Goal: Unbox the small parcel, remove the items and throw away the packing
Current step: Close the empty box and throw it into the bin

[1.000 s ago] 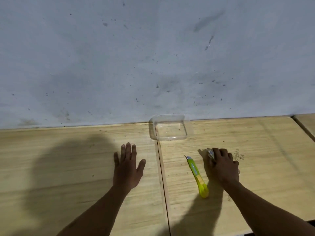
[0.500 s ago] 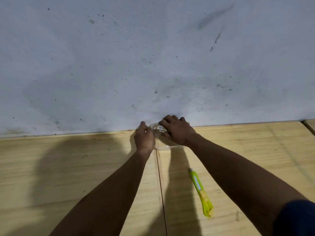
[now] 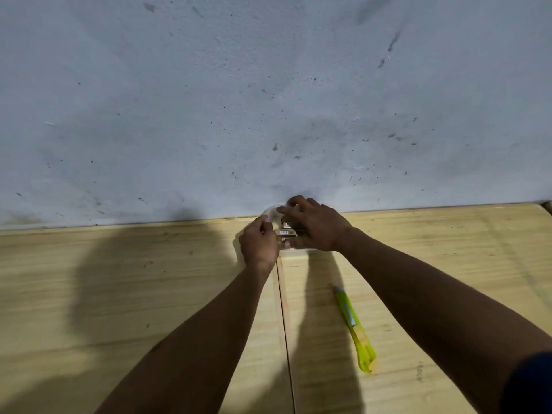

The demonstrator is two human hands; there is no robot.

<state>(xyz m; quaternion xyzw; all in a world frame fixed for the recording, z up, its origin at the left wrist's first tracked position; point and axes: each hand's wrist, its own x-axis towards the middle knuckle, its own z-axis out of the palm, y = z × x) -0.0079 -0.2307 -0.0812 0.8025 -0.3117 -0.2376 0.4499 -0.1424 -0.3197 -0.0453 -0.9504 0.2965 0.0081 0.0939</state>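
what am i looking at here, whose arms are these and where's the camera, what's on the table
No machine here: these are a person's two bare arms, seen from a camera worn on their head, looking forward and down. Both hands reach to the far edge of a wooden table, against a grey wall. The left hand and right hand are gathered on a clear plastic container with small boxed items at it. What exactly each grip holds is hidden by fingers. A yellow-green utility knife lies alone nearer the person, on the right.
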